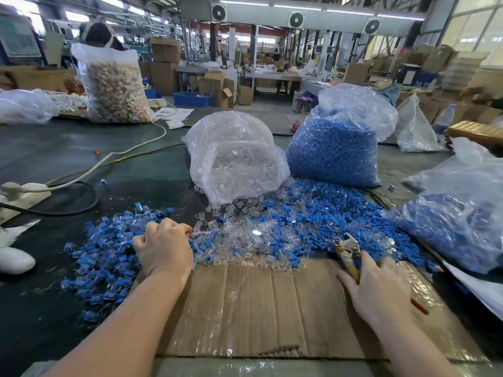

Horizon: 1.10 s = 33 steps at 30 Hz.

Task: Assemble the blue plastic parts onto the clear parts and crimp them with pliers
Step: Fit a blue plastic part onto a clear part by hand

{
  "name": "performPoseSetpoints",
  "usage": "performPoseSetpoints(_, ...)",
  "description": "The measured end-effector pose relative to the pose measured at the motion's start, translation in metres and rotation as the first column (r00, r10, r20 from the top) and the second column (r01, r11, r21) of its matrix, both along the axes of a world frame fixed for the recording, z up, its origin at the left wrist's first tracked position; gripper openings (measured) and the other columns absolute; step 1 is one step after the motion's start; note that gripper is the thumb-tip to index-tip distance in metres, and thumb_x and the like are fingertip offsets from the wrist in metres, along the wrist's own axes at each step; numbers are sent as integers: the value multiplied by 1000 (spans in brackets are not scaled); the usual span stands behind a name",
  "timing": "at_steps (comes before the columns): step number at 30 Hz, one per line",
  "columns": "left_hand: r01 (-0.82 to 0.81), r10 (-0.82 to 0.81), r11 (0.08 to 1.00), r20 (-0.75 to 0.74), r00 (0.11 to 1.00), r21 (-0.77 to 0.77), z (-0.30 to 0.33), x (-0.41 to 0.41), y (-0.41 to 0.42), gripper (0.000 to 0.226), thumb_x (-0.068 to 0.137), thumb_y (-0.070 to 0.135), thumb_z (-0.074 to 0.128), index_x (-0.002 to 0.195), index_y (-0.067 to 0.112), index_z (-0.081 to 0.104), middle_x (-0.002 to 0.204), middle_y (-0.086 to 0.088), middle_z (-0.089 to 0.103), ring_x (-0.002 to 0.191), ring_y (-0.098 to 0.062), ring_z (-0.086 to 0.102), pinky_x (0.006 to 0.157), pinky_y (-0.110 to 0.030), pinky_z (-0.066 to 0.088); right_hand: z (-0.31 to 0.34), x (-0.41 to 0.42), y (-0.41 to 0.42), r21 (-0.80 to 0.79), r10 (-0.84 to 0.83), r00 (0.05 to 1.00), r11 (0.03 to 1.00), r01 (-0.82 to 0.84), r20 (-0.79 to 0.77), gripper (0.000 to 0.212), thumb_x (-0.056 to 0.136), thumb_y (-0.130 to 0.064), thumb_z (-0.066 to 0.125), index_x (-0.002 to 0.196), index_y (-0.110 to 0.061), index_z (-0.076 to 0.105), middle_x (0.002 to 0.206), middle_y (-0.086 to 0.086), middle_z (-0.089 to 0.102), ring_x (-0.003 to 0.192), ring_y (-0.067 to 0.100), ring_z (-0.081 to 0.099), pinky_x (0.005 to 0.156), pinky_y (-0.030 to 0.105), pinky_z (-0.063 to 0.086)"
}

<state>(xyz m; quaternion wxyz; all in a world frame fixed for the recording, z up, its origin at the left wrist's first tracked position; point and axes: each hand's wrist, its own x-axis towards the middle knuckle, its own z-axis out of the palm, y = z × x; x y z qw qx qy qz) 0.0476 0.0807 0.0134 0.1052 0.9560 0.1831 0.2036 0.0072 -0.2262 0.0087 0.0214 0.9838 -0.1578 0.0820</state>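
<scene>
**Hands at the parts pile**

The left hand (163, 247) is resting knuckles-up on the pile, fingers curled into the clear parts (239, 235); whether it is pinching one cannot be told. The right hand (378, 288) is gripping the pliers (347, 250), whose jaws are standing slightly apart over the cardboard (258, 308). Blue parts (299, 210) are lying behind them, and assembled pieces (103, 254) are lying left of the cardboard.

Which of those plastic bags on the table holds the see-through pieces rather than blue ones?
The middle bag, slumped open toward the person, holds the clear parts. The taller bag behind it to the right and the bag at the far right hold blue parts.
</scene>
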Motion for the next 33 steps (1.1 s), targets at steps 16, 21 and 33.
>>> performPoseSetpoints(16, 731, -698, 646, 215, 683, -222, -24, -24, -101, 37, 96, 15, 46, 131, 28, 50, 121, 9, 55, 108, -2, 42, 103, -12, 28, 5, 7, 40, -5, 273, 944, 961, -277, 187, 30, 94, -19, 41, 121, -27, 54, 127, -6, 49, 118, 17, 39, 97, 35, 25)
performPoseSetpoints(21, 735, -718, 654, 159, 677, -177, -30, -23, -102, 39, 96, 18, 46, 134, 28, 48, 128, 11, 49, 115, -6, 35, 101, -14, 23, 1, 23, 56, 11, 276, 955, 960, -279, 105, 35, 94, -14, 35, 121, -29, 50, 126, -7, 51, 124, 23, 33, 94, 40, 24)
performPoseSetpoints(33, 587, -524, 682, 268, 809, -436, -24, -28, -97, 14, 86, 13, 63, 99, 18, 66, 88, 17, 50, 73, 12, 45, 72, 6, 33, -4, 34, 62, 180, 257, 955, 943, -281, 148, 31, 93, -8, 38, 98, -32, 58, 100, -12, 61, 101, 16, 41, 80, 35, 21)
